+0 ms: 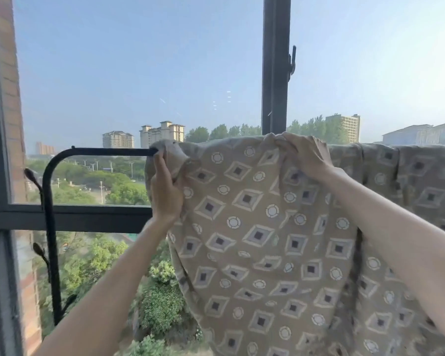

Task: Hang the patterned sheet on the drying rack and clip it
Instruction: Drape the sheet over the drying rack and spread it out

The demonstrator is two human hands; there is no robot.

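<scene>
One head view, close in, facing level out the window (139,73): rack (100,151) at nine o'clock, sheet (254,240) filling five o'clock, both forearms reaching in.

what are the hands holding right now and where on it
Both hold the patterned sheet along its top edge at the rack bar: the left hand grips the bunched left end, the right hand pinches the fold further right.

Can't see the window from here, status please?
Left hand and right hand gripping patterned sheet. Sheet draped over rack bar. No clip visible.
</scene>
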